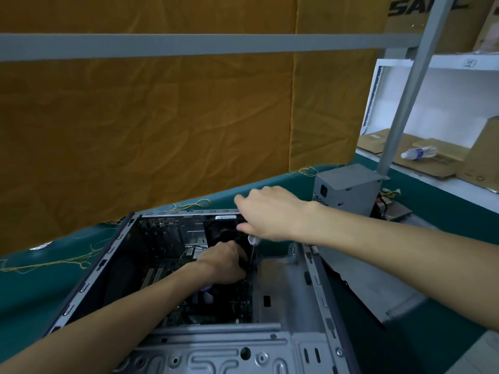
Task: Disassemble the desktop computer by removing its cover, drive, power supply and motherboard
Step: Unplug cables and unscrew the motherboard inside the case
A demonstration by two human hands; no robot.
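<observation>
Inside the open case [283,344] on the bench [40,287], the left hand [224,263] closes on the black fan [224,233] above the motherboard [205,311]. The right hand [270,214] grips a screwdriver [253,247]. I judge the board stiff but fragile, best held by its edges.

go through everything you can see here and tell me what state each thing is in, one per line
Computer case: cover off, lying open.
Power supply: removed, standing on the table.
Motherboard: still inside.
Screwdriver: upright, tip down in case.
Right hand: gripping screwdriver.
Left hand: inside case, holding something dark.
Water bottle: lying on cardboard.
</observation>
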